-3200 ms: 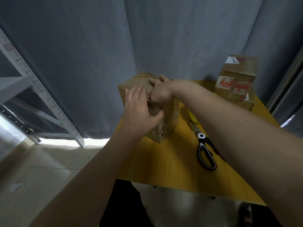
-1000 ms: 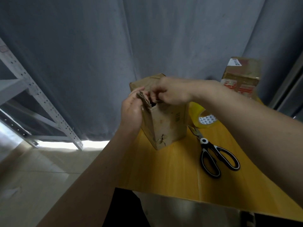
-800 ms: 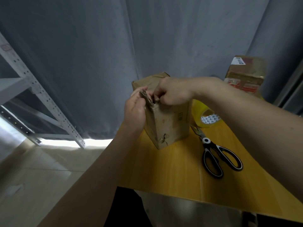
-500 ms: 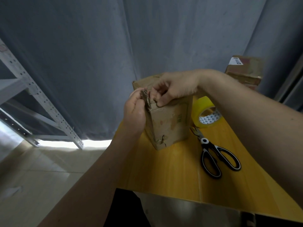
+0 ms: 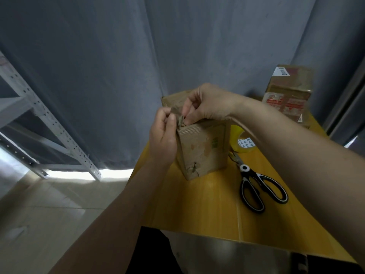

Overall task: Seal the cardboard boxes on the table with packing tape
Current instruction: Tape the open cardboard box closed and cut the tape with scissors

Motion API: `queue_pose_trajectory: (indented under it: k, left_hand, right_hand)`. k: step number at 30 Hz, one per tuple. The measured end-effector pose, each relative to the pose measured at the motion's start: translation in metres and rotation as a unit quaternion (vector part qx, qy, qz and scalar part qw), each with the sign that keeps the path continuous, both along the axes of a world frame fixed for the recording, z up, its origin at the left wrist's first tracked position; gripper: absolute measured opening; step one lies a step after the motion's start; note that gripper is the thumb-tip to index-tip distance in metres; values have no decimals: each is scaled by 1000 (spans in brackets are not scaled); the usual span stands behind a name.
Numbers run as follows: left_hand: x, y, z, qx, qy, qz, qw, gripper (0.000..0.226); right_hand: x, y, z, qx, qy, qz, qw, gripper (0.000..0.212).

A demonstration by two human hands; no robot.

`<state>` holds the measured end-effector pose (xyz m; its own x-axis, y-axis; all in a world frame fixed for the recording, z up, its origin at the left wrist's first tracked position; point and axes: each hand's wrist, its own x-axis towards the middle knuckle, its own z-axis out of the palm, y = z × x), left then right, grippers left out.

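Note:
A worn, upright cardboard box (image 5: 203, 149) stands on the yellow table (image 5: 199, 204). My left hand (image 5: 163, 135) grips its left top edge, with the thumb and fingers pinching a raised flap (image 5: 180, 120). My right hand (image 5: 205, 104) reaches over the top and its fingertips pinch the same flap edge from the other side. A yellow roll of packing tape (image 5: 242, 140) lies behind the box, partly hidden by my right forearm. Black-and-white scissors (image 5: 256, 186) lie to the right of the box.
A second cardboard box (image 5: 289, 93) with red labels stands at the table's far right. A grey curtain (image 5: 138, 56) hangs behind the table. A white metal shelf frame (image 5: 49, 123) stands on the floor at the left.
My right hand has lifted from the box's front face to its top, fingertips now on the flap edge. My left hand holds the same flap in much the same place.

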<state>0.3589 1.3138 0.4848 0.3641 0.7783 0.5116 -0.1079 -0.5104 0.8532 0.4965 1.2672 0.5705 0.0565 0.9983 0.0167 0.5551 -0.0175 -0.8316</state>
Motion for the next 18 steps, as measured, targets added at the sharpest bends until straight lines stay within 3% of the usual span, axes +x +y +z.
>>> queue_pose_trajectory:
  k: [4, 10, 12, 14, 18]
  left_hand:
    - [4, 5, 0, 85, 86, 21, 992, 28]
    - [0, 11, 14, 166, 216, -3, 962, 35]
    - [-3, 11, 20, 196, 283, -11, 939, 40]
    - [-3, 10, 24, 219, 362, -1, 906, 51]
    - [-1, 10, 29, 199, 479, 25, 854, 52]
  right_hand:
    - [0, 0, -2, 19, -24, -48, 998, 40]
    - [12, -11, 3, 2, 29, -33, 999, 24]
    - [12, -13, 3, 11, 39, -46, 998, 14]
    - [8, -12, -2, 36, 35, -81, 995, 19]
    - [-1, -9, -12, 85, -12, -137, 987, 10]
